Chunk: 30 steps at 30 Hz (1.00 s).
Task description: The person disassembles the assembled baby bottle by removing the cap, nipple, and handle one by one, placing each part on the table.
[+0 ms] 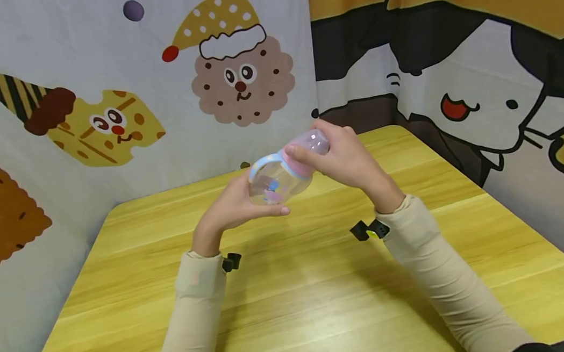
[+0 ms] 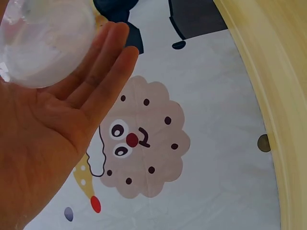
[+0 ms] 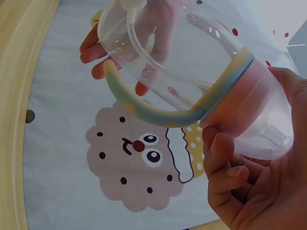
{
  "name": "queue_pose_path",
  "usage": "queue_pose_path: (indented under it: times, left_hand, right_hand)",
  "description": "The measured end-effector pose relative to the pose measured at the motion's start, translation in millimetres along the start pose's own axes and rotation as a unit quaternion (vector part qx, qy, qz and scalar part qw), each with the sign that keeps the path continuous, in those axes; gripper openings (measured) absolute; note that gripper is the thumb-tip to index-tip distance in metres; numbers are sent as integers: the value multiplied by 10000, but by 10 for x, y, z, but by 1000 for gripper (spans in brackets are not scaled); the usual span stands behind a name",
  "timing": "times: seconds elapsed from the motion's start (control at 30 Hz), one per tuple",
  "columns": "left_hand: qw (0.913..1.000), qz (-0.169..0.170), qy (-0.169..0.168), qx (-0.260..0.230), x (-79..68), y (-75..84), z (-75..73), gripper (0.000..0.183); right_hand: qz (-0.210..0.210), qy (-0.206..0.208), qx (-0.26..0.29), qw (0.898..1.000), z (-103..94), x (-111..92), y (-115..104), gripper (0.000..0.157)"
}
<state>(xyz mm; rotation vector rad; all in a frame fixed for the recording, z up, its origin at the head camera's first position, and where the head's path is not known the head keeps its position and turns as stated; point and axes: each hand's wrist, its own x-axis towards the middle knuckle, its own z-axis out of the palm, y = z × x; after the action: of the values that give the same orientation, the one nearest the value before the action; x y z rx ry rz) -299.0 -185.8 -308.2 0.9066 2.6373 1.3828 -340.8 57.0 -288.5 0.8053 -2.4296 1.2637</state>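
Note:
A clear baby bottle with a pink collar, a see-through cap and a blue-and-yellow handle is held tilted above the table. My right hand pinches the pink collar between thumb and fingers, near the cap. At the other end, my left hand supports the bottle's base, its fingers stretched out behind and its thumb straight along the near side. In the right wrist view a straw with a white weight shows inside the bottle, and the left fingertips appear behind the clear wall.
Below both hands lies a wood-grain table. A white curtain with cartoon food prints hangs behind its far edge. Another printed curtain, showing a black-and-white animal, borders the right side. Small black wrist cameras sit at the cuffs.

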Motion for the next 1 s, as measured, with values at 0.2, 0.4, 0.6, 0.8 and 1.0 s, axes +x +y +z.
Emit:
queue_pose_path:
  times: [0.2, 0.4, 0.6, 0.8, 1.0]
  left_hand:
    - [9998, 147, 3, 152, 11, -5, -20, 66]
    - [9998, 169, -108, -34, -14, 1, -6, 53]
    - [9999, 120, -13, 101, -49, -4, -1, 48]
    - [9997, 114, 96, 175, -36, -4, -10, 44]
    - [9986, 68, 519, 108, -31, 1, -44, 57]
  right_hand:
    - [2, 42, -44, 10000, -9, 17, -48, 45]
    - [41, 32, 48, 10000, 0, 1, -42, 43]
    - [10, -93, 494, 9987, 14, -10, -15, 39]
    - [-60, -210, 905, 9957, -15, 1, 10, 31]
    - [-19, -60, 1006, 9949, -71, 18, 9, 30]
